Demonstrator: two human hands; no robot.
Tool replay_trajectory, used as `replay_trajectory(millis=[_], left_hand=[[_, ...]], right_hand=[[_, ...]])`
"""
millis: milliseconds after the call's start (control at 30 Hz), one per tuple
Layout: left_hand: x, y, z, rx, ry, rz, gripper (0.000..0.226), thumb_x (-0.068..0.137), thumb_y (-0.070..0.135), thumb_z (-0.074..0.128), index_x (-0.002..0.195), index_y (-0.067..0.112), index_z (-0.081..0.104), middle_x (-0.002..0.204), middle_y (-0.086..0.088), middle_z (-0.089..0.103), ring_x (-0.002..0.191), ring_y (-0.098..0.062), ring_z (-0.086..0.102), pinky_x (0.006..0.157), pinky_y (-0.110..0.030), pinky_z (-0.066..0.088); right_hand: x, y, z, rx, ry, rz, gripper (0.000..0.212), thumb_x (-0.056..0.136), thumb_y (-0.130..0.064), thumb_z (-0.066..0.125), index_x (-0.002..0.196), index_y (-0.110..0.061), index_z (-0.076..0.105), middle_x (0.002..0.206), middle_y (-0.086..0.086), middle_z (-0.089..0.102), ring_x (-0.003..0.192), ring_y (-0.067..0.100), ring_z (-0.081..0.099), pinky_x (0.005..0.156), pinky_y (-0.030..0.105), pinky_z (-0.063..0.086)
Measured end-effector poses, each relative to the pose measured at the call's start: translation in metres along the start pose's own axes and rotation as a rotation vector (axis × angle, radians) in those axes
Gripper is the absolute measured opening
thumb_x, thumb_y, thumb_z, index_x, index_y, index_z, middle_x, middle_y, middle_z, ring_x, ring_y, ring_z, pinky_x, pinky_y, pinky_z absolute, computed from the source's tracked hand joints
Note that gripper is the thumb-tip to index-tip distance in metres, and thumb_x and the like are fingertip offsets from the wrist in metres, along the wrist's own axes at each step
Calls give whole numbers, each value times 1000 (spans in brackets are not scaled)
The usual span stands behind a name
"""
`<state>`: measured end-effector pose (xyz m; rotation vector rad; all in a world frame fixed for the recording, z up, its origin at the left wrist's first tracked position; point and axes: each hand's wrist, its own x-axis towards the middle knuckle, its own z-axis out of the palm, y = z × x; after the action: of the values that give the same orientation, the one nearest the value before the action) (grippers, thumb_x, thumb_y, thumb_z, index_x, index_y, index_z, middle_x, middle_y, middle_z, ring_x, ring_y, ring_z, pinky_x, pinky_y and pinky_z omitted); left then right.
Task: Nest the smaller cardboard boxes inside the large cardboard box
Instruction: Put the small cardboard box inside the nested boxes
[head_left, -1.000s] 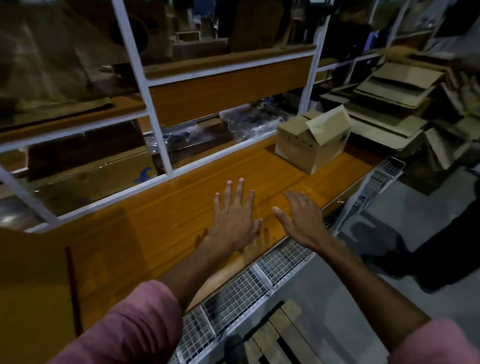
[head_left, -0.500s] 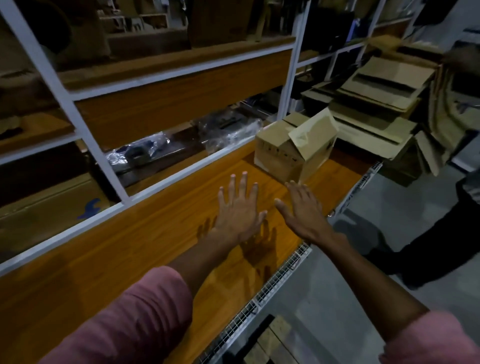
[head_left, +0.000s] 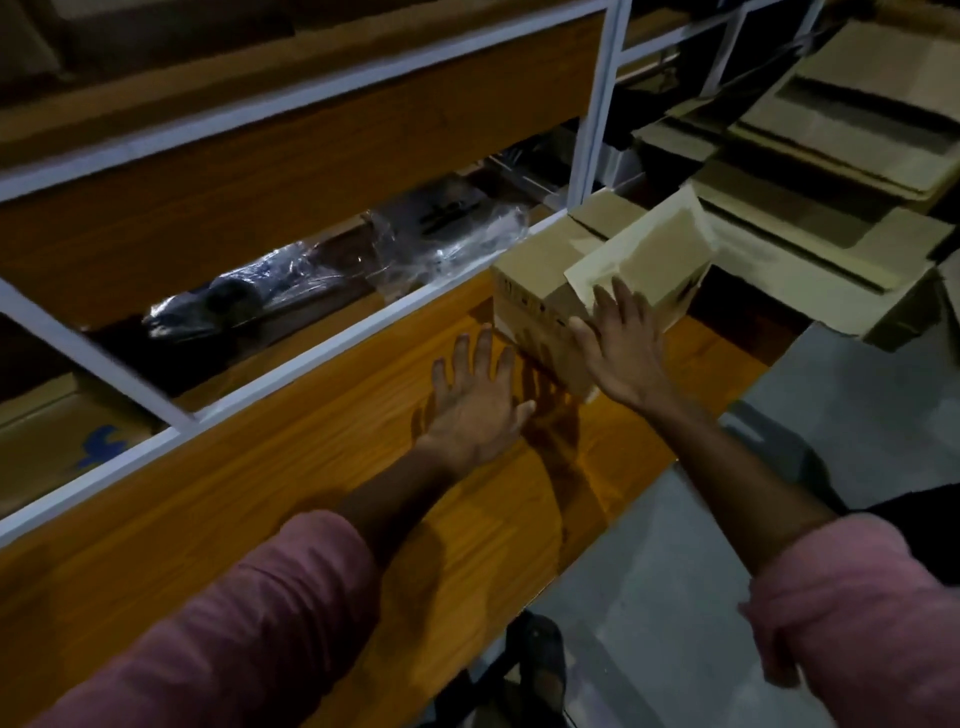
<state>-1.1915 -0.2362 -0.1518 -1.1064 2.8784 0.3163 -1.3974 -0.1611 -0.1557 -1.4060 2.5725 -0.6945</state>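
Box: a small cardboard box (head_left: 540, 280), plain brown, is seen at the far right end of the orange wood-grain surface (head_left: 311, 467); faint dark print is carried on its near side, too blurred to be read.
Flaps: the top is open; one pale flap (head_left: 644, 254) is raised and tilted toward the right.
Contents: the box interior is hidden by the flap; it cannot be told.
Right hand (head_left: 623, 353): fingers are spread and laid flat against the box's near corner and flap; nothing is clasped.
Left hand (head_left: 475, 400): fingers are spread and straight, held just short of the box, over the surface; nothing is held.
Rack: white frame rails (head_left: 332, 332) behind the surface; plastic-wrapped dark items (head_left: 322, 270) lie behind them.
Background: flattened cardboard (head_left: 841, 135) is stacked at right.
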Motion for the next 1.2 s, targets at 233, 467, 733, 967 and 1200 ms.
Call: replay_trajectory(millis=[233, 467, 733, 967, 1200], left_hand=[[75, 45, 1, 26, 5, 10, 81, 99, 62, 40, 161, 21, 7, 169, -9, -14, 154, -38, -11, 120, -65, 8], [137, 69, -1, 124, 29, 83, 80, 100, 64, 31, 162, 18, 9, 169, -14, -7, 154, -41, -4, 120, -63, 11], [167, 60, 16, 88, -90, -44, 72, 104, 60, 24, 162, 20, 10, 170, -11, 3, 155, -35, 1, 120, -55, 18], [115, 27, 15, -40, -91, -86, 66, 103, 57, 28, 158, 20, 22, 169, -12, 4, 155, -38, -3, 119, -63, 13], [-4, -38, 19, -46, -79, -130, 68, 103, 60, 24, 158, 21, 19, 170, -9, 2, 155, -36, -5, 119, -67, 8]], right_hand=[[95, 62, 17, -217, -215, -110, 67, 99, -66, -3, 142, -34, 37, 162, 1, 32, 150, 44, 22, 112, 73, 19], [138, 88, 7, -277, -240, -83, 61, 99, -58, 18, 155, -36, 28, 171, -4, 11, 153, 48, 4, 118, 69, 4], [129, 78, 19, -374, -242, -28, 67, 98, -66, 10, 161, -43, 13, 171, -12, 3, 156, 41, -2, 120, 63, 2], [83, 22, 37, -374, -258, -28, 65, 101, -62, 12, 162, -40, 12, 172, -9, 1, 155, 43, -5, 120, 64, 0], [-10, -62, 75, -360, -233, -89, 67, 100, -65, 14, 161, -39, 16, 172, -8, 9, 155, 44, 4, 119, 65, 5]])
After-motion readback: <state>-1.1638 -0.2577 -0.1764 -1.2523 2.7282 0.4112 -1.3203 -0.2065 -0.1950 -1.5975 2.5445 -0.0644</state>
